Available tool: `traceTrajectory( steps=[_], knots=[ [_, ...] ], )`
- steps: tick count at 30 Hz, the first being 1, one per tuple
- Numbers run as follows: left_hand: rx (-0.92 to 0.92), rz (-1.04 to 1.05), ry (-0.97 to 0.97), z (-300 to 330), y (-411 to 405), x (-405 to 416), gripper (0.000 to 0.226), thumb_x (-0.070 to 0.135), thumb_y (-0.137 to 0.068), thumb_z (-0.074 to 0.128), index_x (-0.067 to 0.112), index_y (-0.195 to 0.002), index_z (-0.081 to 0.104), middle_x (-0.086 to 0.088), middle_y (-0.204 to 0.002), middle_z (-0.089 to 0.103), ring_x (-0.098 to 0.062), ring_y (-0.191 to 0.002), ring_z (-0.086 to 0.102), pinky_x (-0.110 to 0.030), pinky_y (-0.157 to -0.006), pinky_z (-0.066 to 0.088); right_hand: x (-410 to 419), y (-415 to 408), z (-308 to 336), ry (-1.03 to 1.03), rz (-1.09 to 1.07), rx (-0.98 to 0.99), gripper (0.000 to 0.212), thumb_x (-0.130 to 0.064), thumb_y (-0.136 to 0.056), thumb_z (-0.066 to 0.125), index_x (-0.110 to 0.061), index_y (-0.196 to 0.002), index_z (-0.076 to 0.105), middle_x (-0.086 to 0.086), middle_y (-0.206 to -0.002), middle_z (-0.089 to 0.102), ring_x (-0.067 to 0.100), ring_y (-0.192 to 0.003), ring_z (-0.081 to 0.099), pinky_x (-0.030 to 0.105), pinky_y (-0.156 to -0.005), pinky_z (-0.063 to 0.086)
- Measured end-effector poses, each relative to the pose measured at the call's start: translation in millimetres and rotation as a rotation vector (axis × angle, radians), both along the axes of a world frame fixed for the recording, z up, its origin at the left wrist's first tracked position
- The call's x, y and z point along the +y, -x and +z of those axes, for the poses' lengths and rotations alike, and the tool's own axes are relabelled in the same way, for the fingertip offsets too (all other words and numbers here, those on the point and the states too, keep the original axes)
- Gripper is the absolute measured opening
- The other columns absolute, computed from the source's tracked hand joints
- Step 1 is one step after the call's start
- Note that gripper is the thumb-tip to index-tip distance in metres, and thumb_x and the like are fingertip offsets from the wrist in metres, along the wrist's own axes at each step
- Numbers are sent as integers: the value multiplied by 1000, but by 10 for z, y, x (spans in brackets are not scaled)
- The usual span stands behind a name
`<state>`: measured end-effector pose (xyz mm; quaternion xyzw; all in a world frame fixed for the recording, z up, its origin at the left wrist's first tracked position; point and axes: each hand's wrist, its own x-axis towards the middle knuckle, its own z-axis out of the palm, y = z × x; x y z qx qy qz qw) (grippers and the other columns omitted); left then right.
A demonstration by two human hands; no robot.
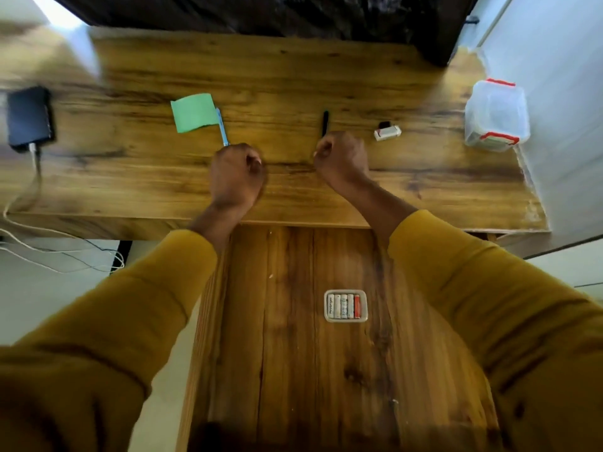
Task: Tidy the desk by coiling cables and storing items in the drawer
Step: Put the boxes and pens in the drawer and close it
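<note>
Hands over the desk point(293, 76): my left hand point(235, 172) curls round the near end of a blue pen point(222, 126) beside a green paper point(193, 112); my right hand point(341, 156) curls at the near end of a black pen point(325, 123), though I cannot tell if it grips. Both pens look light, stiff and slick, best pinched mid-barrel. Open drawer point(287, 337), near, holds a battery case point(346, 305); its print is unreadable.

Left hand point(235, 172) grips blue pen point(222, 127); right hand point(342, 156) black pen point(325, 123).
</note>
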<state>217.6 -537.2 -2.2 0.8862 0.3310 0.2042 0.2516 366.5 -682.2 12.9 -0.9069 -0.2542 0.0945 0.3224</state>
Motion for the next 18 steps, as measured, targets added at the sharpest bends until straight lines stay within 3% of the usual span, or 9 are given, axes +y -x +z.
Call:
traceTrajectory(
  steps=[2,5,9,14,18],
  knots=[
    [34,67,-12,-32,-119,226,13,20,-95,65,17,-100,76,-5,-104,77,-22,-100,71,-33,-88,55,101,-98,-86,16,-45,0,8,-21,-92,70,-20,-99,75,1,-104,74,20,-96,68,24,-71,43],
    [134,210,-59,-108,-259,433,32,32,-96,69,9,-118,71,-14,-120,70,-30,-114,65,-41,-94,54,182,-213,-197,41,-81,-4,16,-24,-93,70,-18,-107,72,8,-116,69,28,-102,66,28,-76,45],
    [188,329,-70,-185,-377,587,47,46,-95,63,6,-120,67,-16,-119,68,-34,-110,65,-42,-86,55,243,-390,-260,51,-121,-20,23,-25,-92,72,-15,-112,69,12,-118,67,32,-105,65,28,-75,41],
    [172,375,50,-188,-482,667,44,40,-85,78,10,-116,69,-10,-114,71,-31,-107,68,-44,-87,60,315,-523,-223,103,-140,41,33,-28,-89,77,-13,-115,64,11,-117,67,32,-107,65,30,-74,44],
    [155,428,152,-227,-490,739,43,33,-79,84,12,-113,68,-8,-115,71,-27,-107,67,-38,-86,58,365,-527,-186,140,-139,119,23,-20,-85,76,-16,-105,66,9,-109,67,31,-104,66,31,-74,48]
  ],
)
